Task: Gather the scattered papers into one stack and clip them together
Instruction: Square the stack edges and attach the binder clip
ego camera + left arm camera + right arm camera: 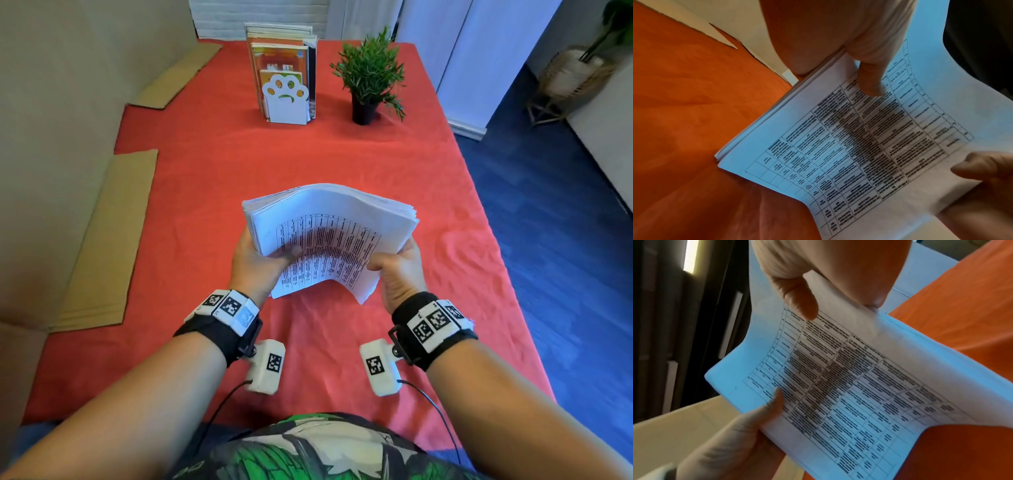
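1. White printed sheets make up the stack of white paper (329,236), which the head view shows lifted clear of the red-clothed bench (212,164), held between both hands in front of the person. The left hand (255,263) grips the left edge with its thumb curled over the top sheet; the right hand (399,270) pinches the right edge the same way. The stack bows upward in the middle, so I judge it light and floppy, with loose sheets that can slide over one another. The far corners look fanned and not squared. It seems best taken by two opposite edges, as it is now, and tapped on the bench to even it. No clip shows anywhere in this view, nor any stray sheet. A white paw-shaped bookend with upright books (286,99) and a small green potted plant (370,78) stand well behind.

2. From the left wrist, the left thumb (869,81) presses the printed table on the top sheet, and the layered left edge of the stack (760,123) shows several sheets slightly stepped. The fingers underneath are hidden. The print is too blurred to read.

3. From the right wrist, the right thumb (799,301) lies on the top sheet near its edge, and the left thumb (774,402) appears at the opposite side. The right fingers below the paper are mostly hidden, and the stack's near corner is cut off by the picture's edge.
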`<state>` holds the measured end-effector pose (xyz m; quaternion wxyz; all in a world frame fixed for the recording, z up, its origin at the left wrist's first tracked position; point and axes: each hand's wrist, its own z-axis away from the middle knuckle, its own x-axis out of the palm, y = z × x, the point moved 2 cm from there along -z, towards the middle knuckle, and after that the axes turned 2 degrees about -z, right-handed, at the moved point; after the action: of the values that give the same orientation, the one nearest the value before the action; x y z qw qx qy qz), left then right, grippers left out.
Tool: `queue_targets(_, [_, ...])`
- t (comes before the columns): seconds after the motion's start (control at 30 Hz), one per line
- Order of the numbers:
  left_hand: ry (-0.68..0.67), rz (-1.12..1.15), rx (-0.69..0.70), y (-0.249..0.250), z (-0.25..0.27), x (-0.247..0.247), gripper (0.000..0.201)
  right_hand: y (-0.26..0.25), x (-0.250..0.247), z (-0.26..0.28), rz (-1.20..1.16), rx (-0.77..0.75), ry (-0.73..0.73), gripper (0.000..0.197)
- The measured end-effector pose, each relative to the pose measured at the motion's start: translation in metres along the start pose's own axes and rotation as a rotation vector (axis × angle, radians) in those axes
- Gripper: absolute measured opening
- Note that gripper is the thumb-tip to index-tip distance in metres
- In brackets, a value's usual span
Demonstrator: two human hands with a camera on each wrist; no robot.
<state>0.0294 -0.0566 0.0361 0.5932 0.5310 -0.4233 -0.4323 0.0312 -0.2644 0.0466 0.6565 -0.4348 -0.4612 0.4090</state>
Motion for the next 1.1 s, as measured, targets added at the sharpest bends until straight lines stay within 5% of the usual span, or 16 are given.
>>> queue_targets(0.13, [-0.038,0.031,0.009,0.004,0.000,0.000,0.044,-0.018,0.001,0.001,-0.071,-0.072,0.003,0.051])
queue_targets(0.33, [-0.054,0.043,0.131,0.023,-0.006,-0.006,0.044,-0.052,0.003,0.000,0.337,-0.672,-0.091,0.088])
queue_targets(0.6, [-0.097,0.051,0.073,0.017,-0.015,-0.010,0.039,-0.081,0.035,0.028,1.104,-1.210,0.071,0.054])
queue_targets(0.73, [-0.136,0.086,0.085,0.023,-0.009,-0.007,0.039,-0.077,0.085,0.046,1.412,-1.126,-0.332,0.068])
queue_targets(0.83, [-0.136,0.089,0.096,0.026,-0.007,-0.006,0.040,-0.058,0.101,0.048,1.570,-1.046,-0.479,0.072])
queue_targets(0.93, [-0.108,0.094,0.090,0.025,-0.008,-0.006,0.038,-0.054,0.099,0.043,1.603,-1.045,-0.464,0.070])
queue_targets(1.1, [-0.051,0.053,0.078,0.021,-0.013,-0.004,0.030,-0.067,0.059,0.017,1.647,-1.055,-0.217,0.067])
